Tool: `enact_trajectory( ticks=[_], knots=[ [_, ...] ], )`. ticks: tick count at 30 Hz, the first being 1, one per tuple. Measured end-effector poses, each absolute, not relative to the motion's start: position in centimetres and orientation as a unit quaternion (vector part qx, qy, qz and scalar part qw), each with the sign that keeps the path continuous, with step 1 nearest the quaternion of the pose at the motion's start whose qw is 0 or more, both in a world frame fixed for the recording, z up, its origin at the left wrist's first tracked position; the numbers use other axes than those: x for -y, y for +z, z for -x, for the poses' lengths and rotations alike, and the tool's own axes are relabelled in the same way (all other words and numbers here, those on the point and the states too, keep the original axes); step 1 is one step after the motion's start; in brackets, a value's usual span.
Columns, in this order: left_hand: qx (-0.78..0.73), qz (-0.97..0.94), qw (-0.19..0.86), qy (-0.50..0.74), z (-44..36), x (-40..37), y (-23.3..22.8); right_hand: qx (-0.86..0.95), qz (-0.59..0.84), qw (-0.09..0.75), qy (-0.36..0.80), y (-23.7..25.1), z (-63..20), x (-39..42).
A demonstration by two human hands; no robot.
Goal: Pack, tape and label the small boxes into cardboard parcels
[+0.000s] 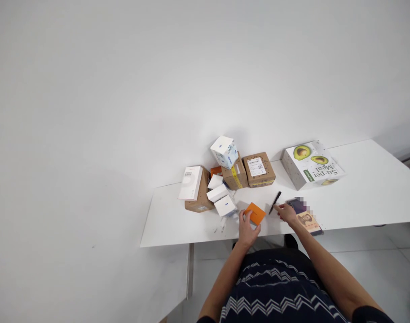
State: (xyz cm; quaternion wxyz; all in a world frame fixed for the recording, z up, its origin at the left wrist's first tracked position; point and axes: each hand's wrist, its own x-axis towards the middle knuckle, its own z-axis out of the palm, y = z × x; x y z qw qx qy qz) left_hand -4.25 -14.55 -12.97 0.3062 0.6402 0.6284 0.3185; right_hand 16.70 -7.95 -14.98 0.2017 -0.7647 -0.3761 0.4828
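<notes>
Gripping a small flat orange box [255, 213] near the front edge of the white table [359, 197], the left hand [247, 229] is curling its fingers around it, while the right hand [287, 212] is pinching a slim black pen [275, 202]. Farther back, small white cartons [221, 197], brown cardboard boxes [258, 169] and a white avocado-printed box [311, 164] are sitting by the wall.

Orange box [255, 213], black pen [275, 202]

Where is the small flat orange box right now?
In the head view the small flat orange box is held in the left hand above the white table's front edge, near the small white boxes.
</notes>
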Motion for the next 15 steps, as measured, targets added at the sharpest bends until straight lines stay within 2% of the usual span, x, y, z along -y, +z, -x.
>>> enact_trajectory(
  ticks=[3,6,9,15],
  knots=[
    [-0.630,-0.639,0.306,0.318,4.2,14.5,-13.1,0.460,0.814,0.163,0.316,-14.6,-19.0,9.2],
    [-0.632,-0.630,0.310,0.328,4.1,14.4,-13.2,0.496,0.853,0.064,0.148,-15.0,-21.2,11.4],
    [-0.638,-0.619,0.312,0.336,4.0,14.2,-13.2,0.499,0.855,0.022,0.137,-15.8,-22.3,13.4],
    [-0.641,-0.612,0.315,0.340,3.8,13.6,-12.9,0.514,0.846,0.024,0.144,-15.6,-21.4,13.4]
  ],
)
